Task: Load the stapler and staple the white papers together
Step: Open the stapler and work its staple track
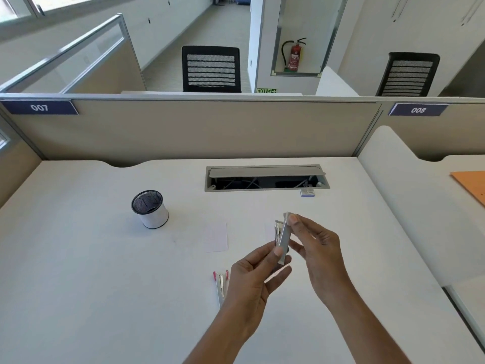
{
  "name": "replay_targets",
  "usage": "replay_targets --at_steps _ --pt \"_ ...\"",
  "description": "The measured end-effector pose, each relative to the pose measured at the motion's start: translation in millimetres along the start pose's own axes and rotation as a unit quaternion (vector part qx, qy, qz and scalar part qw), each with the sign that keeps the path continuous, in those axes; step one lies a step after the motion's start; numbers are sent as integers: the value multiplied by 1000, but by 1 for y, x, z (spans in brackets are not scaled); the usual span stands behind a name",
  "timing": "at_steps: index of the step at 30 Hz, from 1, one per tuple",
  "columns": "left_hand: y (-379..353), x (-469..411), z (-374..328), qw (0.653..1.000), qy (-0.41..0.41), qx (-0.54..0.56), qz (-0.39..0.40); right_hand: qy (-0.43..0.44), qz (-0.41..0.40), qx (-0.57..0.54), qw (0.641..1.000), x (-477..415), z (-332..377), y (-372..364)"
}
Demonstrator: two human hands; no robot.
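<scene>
- The left hand (252,274) is pinching the lower end of the grey stapler (284,240), and it is standing almost upright above the desk (105,285).
- The right hand (320,250) is pinching its upper end.
- A white paper (216,236) is lying left of the grip.
- A staple box (307,192) is sitting beyond it.

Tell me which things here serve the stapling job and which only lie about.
For the job: pink stapler, white papers, small box (likely staples), silver piece pinched by left hand and right hand.
Lying about: mesh pen cup, orange folder.
</scene>
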State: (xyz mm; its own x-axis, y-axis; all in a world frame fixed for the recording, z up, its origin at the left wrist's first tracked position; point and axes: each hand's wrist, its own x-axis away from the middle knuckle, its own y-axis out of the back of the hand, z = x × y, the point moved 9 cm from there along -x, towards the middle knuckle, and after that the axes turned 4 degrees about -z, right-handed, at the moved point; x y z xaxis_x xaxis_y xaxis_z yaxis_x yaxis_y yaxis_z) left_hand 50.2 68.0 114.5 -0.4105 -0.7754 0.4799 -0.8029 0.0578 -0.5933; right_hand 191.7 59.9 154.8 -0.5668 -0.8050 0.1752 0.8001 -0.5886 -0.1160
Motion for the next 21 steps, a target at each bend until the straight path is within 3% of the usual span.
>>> replay_targets --at_steps 7,21 --pt "-8 3 3 999 -34 -36 23 -170 90 -105 976 8 -23 -23" --pt "-14 13 9 983 -83 -160 17 -242 33 -159 957 11 -41 -18"
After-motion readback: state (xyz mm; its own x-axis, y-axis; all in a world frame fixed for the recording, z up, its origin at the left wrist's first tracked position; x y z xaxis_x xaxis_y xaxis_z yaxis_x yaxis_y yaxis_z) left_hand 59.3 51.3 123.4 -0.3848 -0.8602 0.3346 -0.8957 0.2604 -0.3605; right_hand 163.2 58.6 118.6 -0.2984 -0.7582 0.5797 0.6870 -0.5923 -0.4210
